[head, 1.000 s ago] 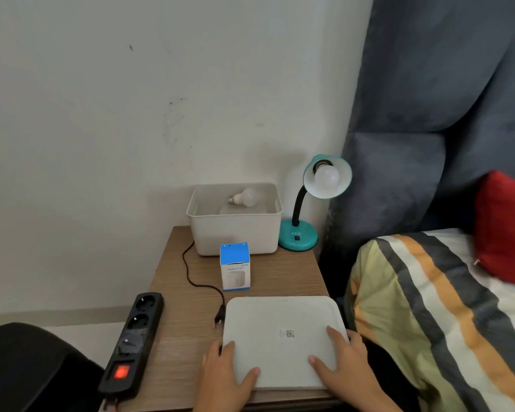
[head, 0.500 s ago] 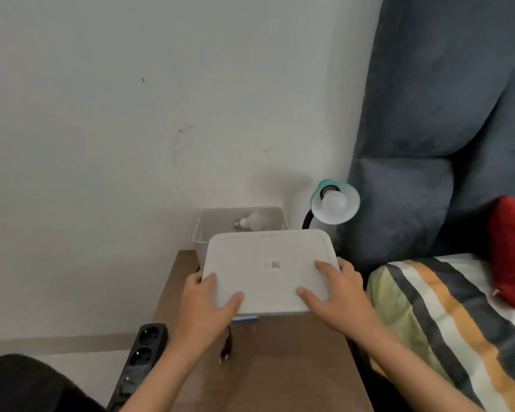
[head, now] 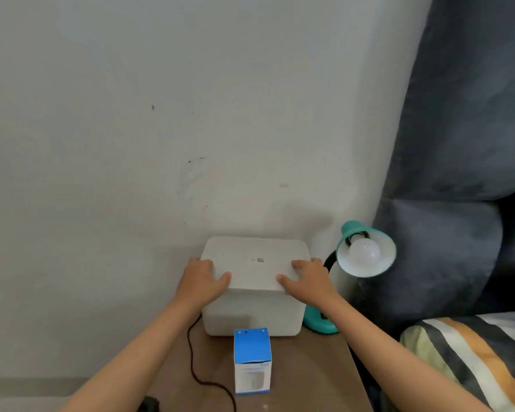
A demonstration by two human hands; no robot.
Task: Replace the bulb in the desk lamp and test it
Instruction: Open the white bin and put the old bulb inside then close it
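**Lid on the bin, both hands gripping it**

Lid [head: 254, 264] sits flat on top of the white bin [head: 252, 315], and I've got it by both near corners. My left hand [head: 202, 282] wraps the left corner, thumb lying on top and the fingers curled over the side edge. My right hand [head: 308, 278] takes the right corner the same way, thumb across the top, fingers bent down round the edge. A small barcode sticker shows on the lid between my hands, a bit beyond my thumbs.

Just to the right of my right hand stands the teal lamp [head: 366, 248], its shade tipped toward me with a white bulb [head: 364, 252] seated in the socket. The teal base [head: 317, 322] sits below my right wrist, close against the bin's right side.

Between my forearms, nearer to me than the bin, a blue-and-white box [head: 252, 360] stands upright on the wooden table [head: 309, 376], touching or nearly touching the bin's front. A black cord [head: 192, 361] runs under my left forearm and curls across the tabletop toward me. Off past my right arm there's a striped blanket [head: 470, 352] against dark grey cushions [head: 458, 173].
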